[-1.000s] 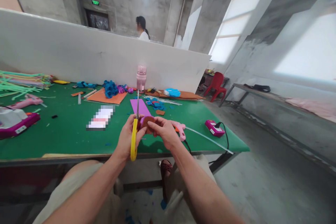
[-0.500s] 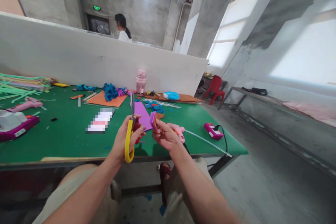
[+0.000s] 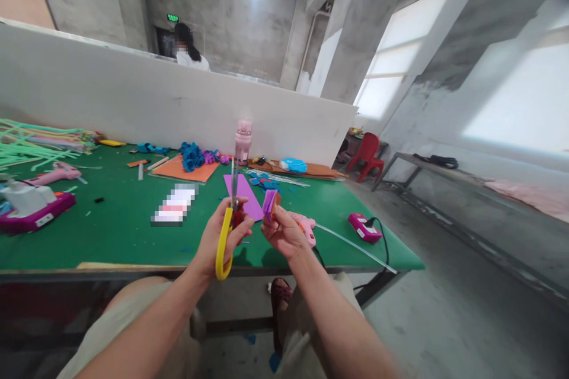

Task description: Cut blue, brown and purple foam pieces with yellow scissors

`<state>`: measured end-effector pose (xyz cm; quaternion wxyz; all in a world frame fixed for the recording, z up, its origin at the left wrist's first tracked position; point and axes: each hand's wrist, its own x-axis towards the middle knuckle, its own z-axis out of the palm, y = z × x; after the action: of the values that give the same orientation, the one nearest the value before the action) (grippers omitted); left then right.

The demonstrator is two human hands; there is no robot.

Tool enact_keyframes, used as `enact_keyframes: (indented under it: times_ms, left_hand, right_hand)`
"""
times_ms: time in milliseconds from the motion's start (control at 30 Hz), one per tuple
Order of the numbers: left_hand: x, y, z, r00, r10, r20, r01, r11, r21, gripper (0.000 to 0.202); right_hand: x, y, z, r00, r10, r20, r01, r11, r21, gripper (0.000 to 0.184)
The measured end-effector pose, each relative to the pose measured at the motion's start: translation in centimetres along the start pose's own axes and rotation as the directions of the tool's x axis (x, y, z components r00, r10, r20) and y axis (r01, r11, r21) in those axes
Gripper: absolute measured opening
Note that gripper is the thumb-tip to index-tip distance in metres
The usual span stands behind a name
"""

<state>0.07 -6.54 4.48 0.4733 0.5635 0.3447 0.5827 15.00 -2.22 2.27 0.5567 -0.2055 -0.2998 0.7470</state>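
My left hand (image 3: 212, 241) is closed around a pair of scissors (image 3: 224, 246) with a yellow and red handle. The blades point up and away from me and look closed or nearly so. Between the fingertips of my right hand (image 3: 285, 235) is a small stack of purple and orange-brown foam pieces (image 3: 269, 204), slightly fanned at its top. A gap separates the scissors from the stack. Beneath and beyond both hands lies a purple foam sheet (image 3: 245, 192) on the green table. Just behind my right wrist rests a pink glue gun (image 3: 307, 226), partly hidden, with a clear glue stick trailing right.
On the green table (image 3: 120, 231) are a pixelated phone-like object (image 3: 175, 204), an orange sheet (image 3: 202, 173) with blue curls, a pink bottle (image 3: 243, 141) and magenta power strips (image 3: 364, 227) at both sides. A white partition (image 3: 133, 95) rises behind; a person (image 3: 190, 50) is beyond it.
The view has shifted slightly, so the table sits a little farther right. The purple pieces in my right hand look more spread. The person beyond the partition has moved left and leans down.
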Motion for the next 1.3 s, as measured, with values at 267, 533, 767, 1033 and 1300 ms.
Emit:
enact_keyframes:
  times_ms: [267, 533, 767, 1033, 1300]
  left_hand:
    - [-0.1, 0.2, 0.6, 0.999, 0.021, 0.04, -0.018, 0.997, -0.073, 0.042]
    - [0.1, 0.3, 0.7, 0.999, 0.023, 0.029, -0.019, 0.993, -0.114, 0.042]
    - [0.0, 0.5, 0.5, 0.998, 0.028, 0.06, -0.017, 0.986, -0.169, 0.04]
    - [0.0, 0.6, 0.6, 0.995, 0.041, 0.086, -0.025, 0.985, -0.172, 0.04]
    - [-0.1, 0.7, 0.7, 0.994, 0.054, 0.1, -0.038, 0.986, -0.161, 0.038]
  right_hand:
    - [0.6, 1.2, -0.8, 0.998, 0.026, -0.055, -0.025, 0.999, 0.029, 0.024]
    - [0.4, 2.1, -0.3, 0.996, 0.08, -0.039, -0.079, 0.996, 0.029, 0.022]
    - [0.1, 2.2, -0.4, 0.998, 0.052, -0.03, -0.051, 0.999, 0.013, 0.027]
    - [0.1, 2.4, -0.5, 0.999, 0.033, -0.005, -0.033, 0.999, 0.009, 0.028]
    - [0.0, 2.2, -0.2, 0.999, 0.019, 0.048, -0.02, 1.0, 0.012, 0.031]
